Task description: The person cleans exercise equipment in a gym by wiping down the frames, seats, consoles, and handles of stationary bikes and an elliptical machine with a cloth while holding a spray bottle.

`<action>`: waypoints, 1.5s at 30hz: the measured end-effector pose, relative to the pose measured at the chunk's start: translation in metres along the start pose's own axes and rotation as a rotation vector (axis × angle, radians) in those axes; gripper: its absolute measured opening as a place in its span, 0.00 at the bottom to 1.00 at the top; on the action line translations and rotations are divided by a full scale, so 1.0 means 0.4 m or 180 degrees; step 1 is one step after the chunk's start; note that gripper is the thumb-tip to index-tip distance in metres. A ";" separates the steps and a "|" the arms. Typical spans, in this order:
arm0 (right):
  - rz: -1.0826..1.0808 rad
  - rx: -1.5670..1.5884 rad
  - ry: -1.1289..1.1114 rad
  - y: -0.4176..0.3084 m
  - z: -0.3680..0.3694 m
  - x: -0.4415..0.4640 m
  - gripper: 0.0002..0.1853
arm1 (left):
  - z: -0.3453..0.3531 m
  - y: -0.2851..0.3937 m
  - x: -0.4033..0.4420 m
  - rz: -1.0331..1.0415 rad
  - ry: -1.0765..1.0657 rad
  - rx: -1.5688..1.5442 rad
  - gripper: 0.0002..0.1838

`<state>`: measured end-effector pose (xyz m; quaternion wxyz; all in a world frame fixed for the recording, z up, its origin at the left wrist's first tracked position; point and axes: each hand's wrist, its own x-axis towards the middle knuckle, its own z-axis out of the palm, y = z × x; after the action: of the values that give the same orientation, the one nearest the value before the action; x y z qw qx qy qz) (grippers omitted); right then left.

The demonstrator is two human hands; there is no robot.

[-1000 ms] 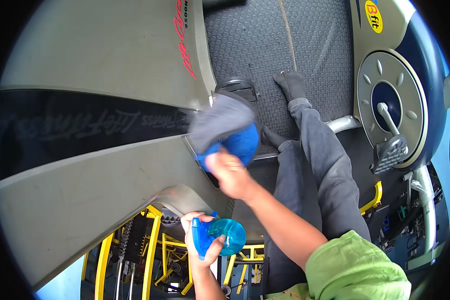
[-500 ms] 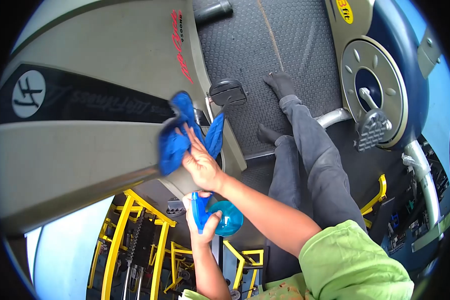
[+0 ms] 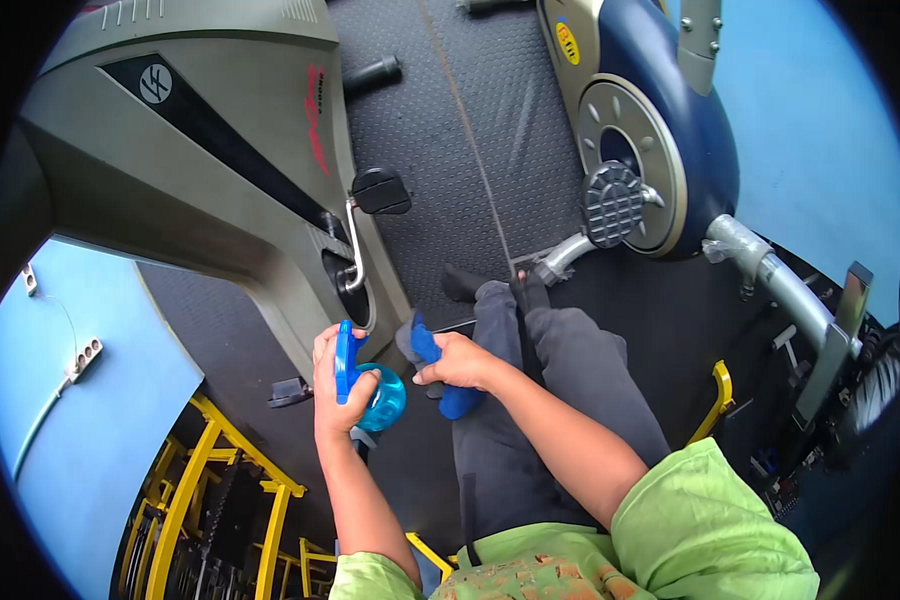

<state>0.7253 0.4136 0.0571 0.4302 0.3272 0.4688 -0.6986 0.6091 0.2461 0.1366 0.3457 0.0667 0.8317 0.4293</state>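
A spray bottle with a blue trigger head [image 3: 346,362] and a clear blue round body [image 3: 386,398] is gripped in my left hand [image 3: 332,400], with the fingers around its head. Just to the right, my right hand [image 3: 462,362] is closed on a cloth [image 3: 460,403], blue with a grey side, which hangs bunched above my legs. Both hands are in front of the lower part of a grey exercise bike [image 3: 200,185], near its crank [image 3: 358,250] and pedal [image 3: 381,191]. The cloth is apart from the bike.
A second, blue and beige bike [image 3: 660,110] stands at the right, its pedal [image 3: 613,204] sticking out towards me. Yellow metal frames [image 3: 185,495] stand at lower left. My feet are on dark textured matting [image 3: 440,120]. Sockets [image 3: 88,352] sit on the blue wall.
My right hand has drawn the cloth off the grey bike's side and back towards my legs. My left hand still holds the spray bottle, now slightly higher and further left. The view has shifted.
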 end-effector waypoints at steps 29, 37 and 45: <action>-0.3587 -0.0617 0.4128 0.324 -0.265 -1.248 0.25 | 0.531 0.921 -0.828 0.2871 -0.3270 -0.0752 0.33; -0.3719 -0.2177 0.3202 0.163 -0.284 -1.495 0.17 | 0.530 0.971 -0.751 0.3193 -0.2650 -0.0810 0.34; -0.2591 -0.3705 0.4589 0.178 -0.385 -1.597 0.11 | 0.454 0.956 -0.602 0.2752 -0.1910 0.0368 0.31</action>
<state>1.0636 0.7321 0.5270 -0.1338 0.2257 0.9607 -0.0909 0.8339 0.5073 0.4806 0.3557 0.5425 0.6151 0.4481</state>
